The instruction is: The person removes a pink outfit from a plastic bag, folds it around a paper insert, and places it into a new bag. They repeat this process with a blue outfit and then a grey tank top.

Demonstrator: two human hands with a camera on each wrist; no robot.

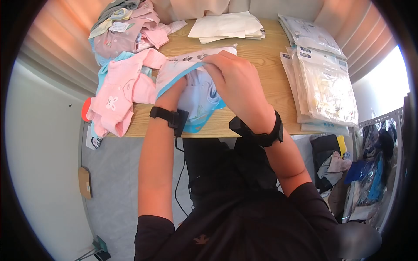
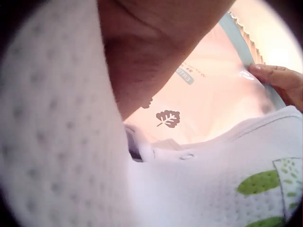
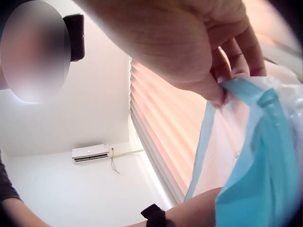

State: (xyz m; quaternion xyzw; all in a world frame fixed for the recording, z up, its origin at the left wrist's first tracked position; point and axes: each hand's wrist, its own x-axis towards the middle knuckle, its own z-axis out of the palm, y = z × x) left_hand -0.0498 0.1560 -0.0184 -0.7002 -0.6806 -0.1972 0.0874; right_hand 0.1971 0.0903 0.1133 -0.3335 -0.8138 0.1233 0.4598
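Note:
My right hand (image 1: 237, 78) pinches the blue-edged rim of a plastic bag (image 1: 174, 61) printed with dark leaves. In the right wrist view, its thumb and fingers close on the blue rim (image 3: 244, 87). My left hand (image 1: 177, 92) reaches inside the bag's mouth, where a pale baby garment (image 1: 193, 98) lies. Snaps and green leaf shapes show on that garment (image 2: 203, 184) in the left wrist view, with white dimpled cloth close to the lens. The left fingers are hidden by cloth and bag, so I cannot tell whether they grip the garment.
A pink baby garment (image 1: 119, 93) with a rabbit lies left of the bag, below a pile of clothes (image 1: 126, 35). White sheets (image 1: 228, 26) lie at the table's back. Packaged clothes in clear bags (image 1: 328, 87) are stacked on the right. A cable (image 1: 179, 178) hangs below the left wrist.

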